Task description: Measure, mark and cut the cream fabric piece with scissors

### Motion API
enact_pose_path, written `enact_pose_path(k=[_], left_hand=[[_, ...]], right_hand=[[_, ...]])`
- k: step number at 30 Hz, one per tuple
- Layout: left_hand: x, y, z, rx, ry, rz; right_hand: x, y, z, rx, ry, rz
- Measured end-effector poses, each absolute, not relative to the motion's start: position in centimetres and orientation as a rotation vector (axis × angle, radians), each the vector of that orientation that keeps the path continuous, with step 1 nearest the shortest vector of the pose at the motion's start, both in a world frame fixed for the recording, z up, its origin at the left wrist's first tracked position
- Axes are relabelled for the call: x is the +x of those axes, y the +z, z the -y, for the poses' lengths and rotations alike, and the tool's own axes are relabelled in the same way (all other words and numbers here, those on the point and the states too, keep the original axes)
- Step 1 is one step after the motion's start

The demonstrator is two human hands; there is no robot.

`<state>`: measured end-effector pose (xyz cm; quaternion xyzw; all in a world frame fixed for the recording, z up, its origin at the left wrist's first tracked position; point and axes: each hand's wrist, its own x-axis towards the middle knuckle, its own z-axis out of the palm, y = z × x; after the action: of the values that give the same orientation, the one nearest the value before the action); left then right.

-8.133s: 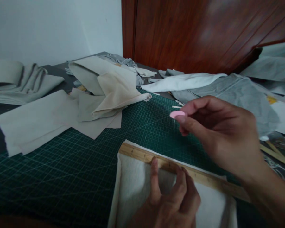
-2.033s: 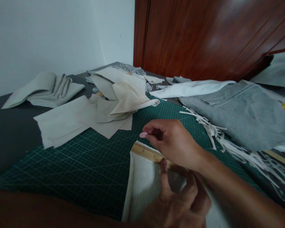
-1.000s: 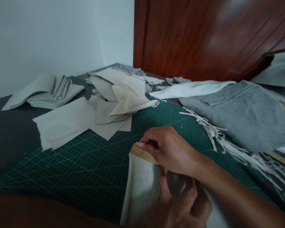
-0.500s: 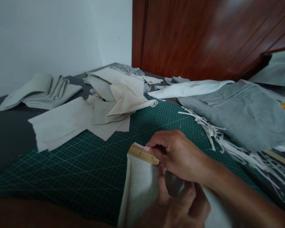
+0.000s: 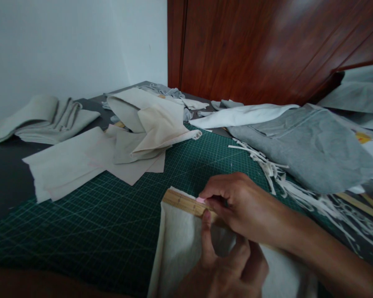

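A wooden ruler (image 5: 182, 202) lies across a piece of pale fabric (image 5: 180, 240), just below the fabric's far edge. My left hand (image 5: 225, 271) rests over the fabric with its fingers apart, one fingertip pressing on the ruler. Pinched in my right hand (image 5: 236, 200) is a small pink piece of tailor's chalk (image 5: 200, 200), held against the strip of fabric along the ruler's far edge. The right part of the ruler is hidden beneath my hands.
Beneath the fabric spreads a green cutting mat (image 5: 90, 231). Pale fabric pieces (image 5: 68, 159) lie at the far left, near a folded cloth (image 5: 46, 120). To the right are grey cloth (image 5: 304, 145) and thin white fabric strips (image 5: 276, 171). A wooden door (image 5: 251, 49) stands behind.
My right hand has moved the chalk rightward along the ruler's edge. My left hand keeps its finger on the ruler. The whole view has shifted slightly.
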<state>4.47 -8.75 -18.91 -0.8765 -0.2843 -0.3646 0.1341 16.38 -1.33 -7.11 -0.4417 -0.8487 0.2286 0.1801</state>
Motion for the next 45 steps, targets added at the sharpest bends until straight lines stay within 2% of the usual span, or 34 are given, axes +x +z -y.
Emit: enact_pose_path(k=[10, 18, 27, 45], left_hand=[[4.1, -18.7, 9.1, -2.551, -0.787, 0.822], [3.7, -18.0, 8.3, -2.616, -0.878, 0.727], [2.3, -16.5, 7.6, -2.724, -0.620, 0.573], [2.0, -15.9, 7.3, -2.808, -0.619, 0.542]], right_hand=[[17.5, -6.4, 2.2, -1.304, 0.686, 2.401], [18.8, -6.1, 3.0, -1.368, 0.671, 2.427], [20.4, -5.8, 4.2, -1.397, 0.653, 2.454], [23.6, -5.8, 6.3, -1.455, 0.607, 2.460]])
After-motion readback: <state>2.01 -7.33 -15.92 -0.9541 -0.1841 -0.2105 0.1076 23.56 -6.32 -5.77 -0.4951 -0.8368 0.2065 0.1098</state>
